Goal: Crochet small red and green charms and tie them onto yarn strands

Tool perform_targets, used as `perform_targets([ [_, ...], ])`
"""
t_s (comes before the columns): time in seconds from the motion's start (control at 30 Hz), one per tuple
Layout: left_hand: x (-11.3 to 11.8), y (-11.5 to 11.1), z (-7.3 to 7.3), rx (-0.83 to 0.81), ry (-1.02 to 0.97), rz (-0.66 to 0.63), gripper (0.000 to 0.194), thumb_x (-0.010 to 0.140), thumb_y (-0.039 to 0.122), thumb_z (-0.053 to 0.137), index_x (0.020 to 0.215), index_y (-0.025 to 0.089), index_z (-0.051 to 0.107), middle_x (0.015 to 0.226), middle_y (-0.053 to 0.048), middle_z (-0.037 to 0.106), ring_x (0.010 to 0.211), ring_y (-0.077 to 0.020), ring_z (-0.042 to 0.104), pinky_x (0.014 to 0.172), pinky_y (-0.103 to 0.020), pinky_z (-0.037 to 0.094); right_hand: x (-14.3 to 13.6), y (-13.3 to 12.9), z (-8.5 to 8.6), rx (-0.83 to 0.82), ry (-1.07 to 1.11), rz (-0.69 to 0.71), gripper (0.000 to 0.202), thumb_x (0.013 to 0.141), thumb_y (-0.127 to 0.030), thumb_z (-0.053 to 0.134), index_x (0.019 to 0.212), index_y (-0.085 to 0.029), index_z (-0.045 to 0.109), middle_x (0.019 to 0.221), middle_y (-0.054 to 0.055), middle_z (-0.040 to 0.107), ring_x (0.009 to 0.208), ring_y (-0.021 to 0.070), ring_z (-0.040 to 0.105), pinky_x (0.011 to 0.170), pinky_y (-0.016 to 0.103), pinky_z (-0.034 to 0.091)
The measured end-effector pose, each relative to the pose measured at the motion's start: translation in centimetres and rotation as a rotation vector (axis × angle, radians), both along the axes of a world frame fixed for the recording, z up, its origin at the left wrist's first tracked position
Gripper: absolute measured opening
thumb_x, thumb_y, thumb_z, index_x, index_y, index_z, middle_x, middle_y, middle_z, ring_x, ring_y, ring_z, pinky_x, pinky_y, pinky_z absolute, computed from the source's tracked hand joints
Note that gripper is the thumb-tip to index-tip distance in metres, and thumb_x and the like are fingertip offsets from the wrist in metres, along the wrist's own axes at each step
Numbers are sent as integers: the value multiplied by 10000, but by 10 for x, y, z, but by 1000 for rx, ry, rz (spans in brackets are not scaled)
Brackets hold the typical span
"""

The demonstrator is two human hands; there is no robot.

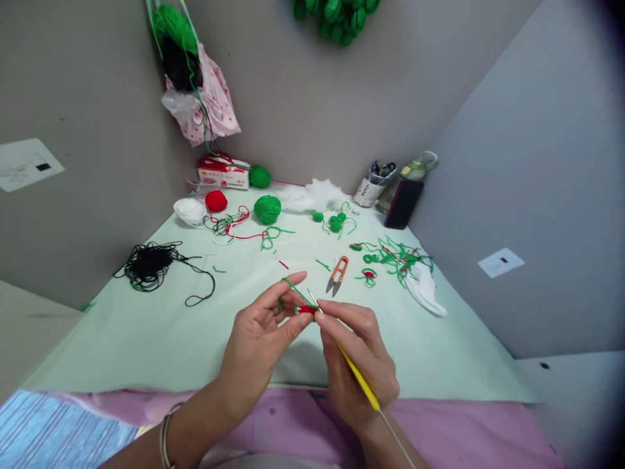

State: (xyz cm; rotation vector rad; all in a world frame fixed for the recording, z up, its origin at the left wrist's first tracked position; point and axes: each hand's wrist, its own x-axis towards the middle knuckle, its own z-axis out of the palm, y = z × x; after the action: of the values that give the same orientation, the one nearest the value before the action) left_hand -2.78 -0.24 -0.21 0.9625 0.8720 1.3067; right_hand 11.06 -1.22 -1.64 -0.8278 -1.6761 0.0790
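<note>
My left hand [263, 332] pinches a small red and green crochet piece [306, 310] between thumb and fingers, above the table's front part. Green yarn [299, 290] runs over its raised index finger down to the piece. In my right hand [359, 352] is a crochet hook [359, 378] with a yellow handle, held like a pen. The hook's metal tip points up and left, at the piece's right end; whether it is inside a stitch I cannot tell. Beyond the hands lie orange thread snips [338, 275] with their blades apart.
Black yarn [151, 264] lies left; green [267, 210], red [216, 201] and white [190, 211] balls sit behind. White stuffing [315, 195], a pen cup [370, 190] and a phone [404, 204] line the back. Tangled green scraps [398, 257] lie right. A yarn bag [215, 98] hangs back left.
</note>
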Motion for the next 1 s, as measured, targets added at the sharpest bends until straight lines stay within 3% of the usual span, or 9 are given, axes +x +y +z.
perform_targets([
  [0.3,-4,-2,-8,214,221,172,378,842,221,701,1209,305,665,888,10,669,871,-119,613,868,-240,492,6,-7,3,-14,-47,123,374,845,5,496,1157,-154,626,1107,141,653,1018,234,634,779,397,555],
  [0.57,-5,-5,-12,386,354,249,386,854,136,662,1203,300,672,1015,-27,677,951,-172,618,915,-316,487,7,-9,11,-49,-83,149,300,858,-30,452,1075,-162,611,1068,136,668,988,225,650,759,372,564],
  [0.77,-6,-6,-13,503,417,281,475,828,64,661,1200,360,673,1000,-9,681,948,-177,620,925,-326,480,8,-12,15,-82,-129,110,316,865,-29,460,1094,-196,600,1070,125,672,994,218,654,762,364,576],
  [0.87,-5,-7,-11,459,393,271,449,827,81,668,1180,358,684,1000,-9,669,954,-171,614,916,-306,478,8,-13,12,-19,-238,59,328,890,-40,459,1141,-200,598,1105,140,665,1044,221,645,785,370,586],
  [1.0,-4,-6,-5,206,244,172,347,828,183,698,1152,308,698,939,-11,648,918,-158,604,881,-275,489,8,-11,7,118,-328,-2,311,903,-57,484,1166,-169,606,1123,157,671,1089,227,628,817,384,591],
])
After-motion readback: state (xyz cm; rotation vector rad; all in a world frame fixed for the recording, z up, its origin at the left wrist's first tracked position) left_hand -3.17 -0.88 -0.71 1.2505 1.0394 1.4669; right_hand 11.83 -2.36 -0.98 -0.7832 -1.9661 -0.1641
